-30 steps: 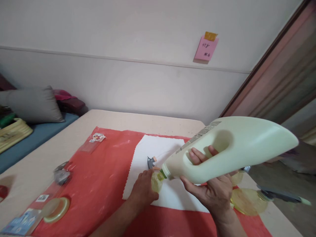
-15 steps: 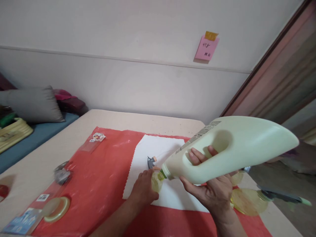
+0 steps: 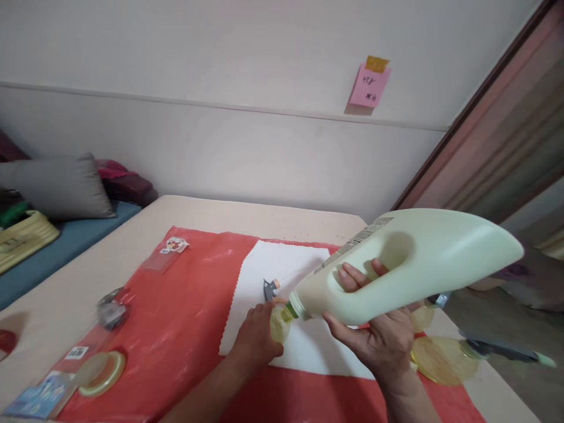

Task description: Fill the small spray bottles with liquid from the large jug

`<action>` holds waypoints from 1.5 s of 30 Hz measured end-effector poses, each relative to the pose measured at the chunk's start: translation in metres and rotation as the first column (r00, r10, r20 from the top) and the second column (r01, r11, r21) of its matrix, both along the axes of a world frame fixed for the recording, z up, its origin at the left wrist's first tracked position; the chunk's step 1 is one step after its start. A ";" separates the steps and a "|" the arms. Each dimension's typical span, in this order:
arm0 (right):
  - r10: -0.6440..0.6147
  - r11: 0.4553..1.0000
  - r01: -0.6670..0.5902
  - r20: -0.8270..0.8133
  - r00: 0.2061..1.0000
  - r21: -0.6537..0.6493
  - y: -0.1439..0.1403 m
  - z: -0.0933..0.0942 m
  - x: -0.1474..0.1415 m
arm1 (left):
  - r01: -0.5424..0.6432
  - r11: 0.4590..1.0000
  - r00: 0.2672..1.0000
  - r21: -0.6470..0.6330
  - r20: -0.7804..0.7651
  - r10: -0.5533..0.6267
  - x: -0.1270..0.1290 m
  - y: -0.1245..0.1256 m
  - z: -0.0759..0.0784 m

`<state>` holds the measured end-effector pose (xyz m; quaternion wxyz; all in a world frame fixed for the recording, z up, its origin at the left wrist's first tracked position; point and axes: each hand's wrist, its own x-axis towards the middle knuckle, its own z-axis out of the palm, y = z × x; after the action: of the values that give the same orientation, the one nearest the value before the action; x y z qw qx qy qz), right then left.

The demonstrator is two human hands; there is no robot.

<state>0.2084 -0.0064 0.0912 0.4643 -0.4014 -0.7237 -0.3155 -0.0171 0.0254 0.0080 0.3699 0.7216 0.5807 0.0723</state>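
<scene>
My right hand (image 3: 379,341) grips a large pale green jug (image 3: 445,258) by its moulded handle, fingers through the opening. The jug is tilted, its neck pointing down and left. Its mouth meets the neck of a small clear yellow bottle (image 3: 280,326). Around that bottle my left hand (image 3: 259,336) is closed. Both are above a white sheet (image 3: 317,352) with a scalloped edge. Just behind the bottle lies a dark grey spray head (image 3: 270,288). Whether liquid flows between the two containers cannot be made out.
A red cloth (image 3: 185,329) covers much of the table (image 3: 198,210). At right stands a yellow spray bottle (image 3: 447,359), with another partly hidden behind my right hand. On the left lie a round lid (image 3: 103,373), plastic packaging (image 3: 39,396) and a crumpled grey item (image 3: 111,310).
The jug's base end has shifted slightly left and my right hand has moved slightly with it. My left hand and the small bottle stay in place.
</scene>
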 end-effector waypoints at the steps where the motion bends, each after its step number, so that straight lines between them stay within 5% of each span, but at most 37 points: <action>1: 0.000 1.000 0.000 0.001 1.000 0.000 0.000 0.000 0.000 | 0.001 1.000 1.000 0.000 0.002 -0.001 0.000 0.000 0.000; 45: 0.000 1.000 0.000 0.030 1.000 -0.001 -0.002 0.003 -0.003 | -0.004 1.000 1.000 0.008 0.015 0.004 0.000 0.001 -0.007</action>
<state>0.2056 -0.0088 0.0942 0.4532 -0.3968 -0.7308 -0.3211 -0.0174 0.0262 0.0012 0.3713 0.7213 0.5791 0.0806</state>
